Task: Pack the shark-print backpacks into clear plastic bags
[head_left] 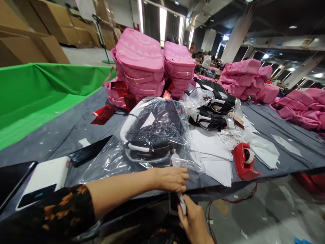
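Observation:
A black-and-white backpack (157, 132) lies at the table's front in a clear plastic bag (109, 166). Just below it, my left hand (170, 179) reaches in from the left with its fingers curled down. A narrow white strip (182, 204) shows beneath that hand, and my right hand (193, 218) pinches it between thumb and fingers at the table edge. Whitish material also shows just above my left hand; my fingers cover whether it is one piece with the strip. A dark piece hangs beside the strip, its kind unclear.
Pink backpacks (142, 51) with red tags (103, 114) stand behind. To the right are bagged black backpacks (214, 98), white paper sheets (215, 166) and a red tape dispenser (245, 162). A phone (88, 150) and white box (48, 173) lie left; green cloth (50, 84) borders the table.

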Demonstrator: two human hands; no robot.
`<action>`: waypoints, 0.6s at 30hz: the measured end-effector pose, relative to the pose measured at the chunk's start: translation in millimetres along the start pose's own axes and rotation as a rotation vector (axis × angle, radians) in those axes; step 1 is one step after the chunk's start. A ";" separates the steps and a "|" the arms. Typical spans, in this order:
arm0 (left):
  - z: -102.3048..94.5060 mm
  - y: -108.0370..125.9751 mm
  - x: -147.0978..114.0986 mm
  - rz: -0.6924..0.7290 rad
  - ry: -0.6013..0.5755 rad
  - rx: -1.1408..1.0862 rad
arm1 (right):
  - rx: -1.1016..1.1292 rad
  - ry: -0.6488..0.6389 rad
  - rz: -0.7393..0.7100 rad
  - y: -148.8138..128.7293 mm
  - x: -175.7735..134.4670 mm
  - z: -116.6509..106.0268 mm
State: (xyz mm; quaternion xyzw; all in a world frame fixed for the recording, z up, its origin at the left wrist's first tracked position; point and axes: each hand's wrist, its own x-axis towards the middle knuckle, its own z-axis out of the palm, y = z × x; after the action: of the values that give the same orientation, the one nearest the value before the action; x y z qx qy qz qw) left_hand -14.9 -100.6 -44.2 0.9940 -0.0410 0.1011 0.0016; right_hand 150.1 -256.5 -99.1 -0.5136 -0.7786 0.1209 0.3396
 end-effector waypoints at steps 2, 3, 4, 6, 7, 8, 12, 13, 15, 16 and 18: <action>3.3 1.5 -6.9 0.053 0.044 0.008 | 0.046 0.067 -0.162 1.1 2.8 -17.6; 5.1 3.0 -11.4 0.060 0.062 0.017 | 0.013 0.131 -0.215 3.7 7.9 -26.6; 6.7 4.5 -15.7 0.063 0.069 0.036 | -0.060 0.210 -0.245 7.5 15.8 -34.2; 9.1 6.8 -22.8 0.072 0.054 0.092 | -0.265 0.332 -0.243 17.4 39.8 -43.1; 9.7 7.4 -25.3 0.085 0.041 0.112 | -0.346 0.353 -0.234 22.7 55.1 -44.2; 9.6 7.6 -27.2 0.093 0.032 0.117 | -0.387 0.350 -0.229 27.7 71.7 -43.8; -1.2 5.5 -31.9 -0.100 0.147 -0.005 | -0.156 0.319 -0.160 36.5 136.3 -48.1; -7.2 3.8 -32.3 -0.209 0.216 -0.057 | -0.071 0.335 -0.124 35.5 149.5 -53.5; -21.1 -2.6 -30.2 -0.471 0.348 -0.180 | 0.047 0.402 -0.065 31.6 170.5 -67.0; -27.7 -7.8 -27.1 -0.611 0.393 -0.237 | 0.075 0.437 -0.055 29.4 178.2 -73.0; -35.7 -23.6 -15.2 -0.865 0.397 -0.287 | 0.086 0.492 -0.069 26.0 187.9 -79.2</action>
State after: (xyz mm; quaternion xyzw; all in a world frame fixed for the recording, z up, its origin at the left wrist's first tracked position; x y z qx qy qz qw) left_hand -35.0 -75.4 -12.2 0.8712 0.3629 0.2720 0.1879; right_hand 175.0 -92.0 21.6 -0.4856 -0.6838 0.0137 0.5444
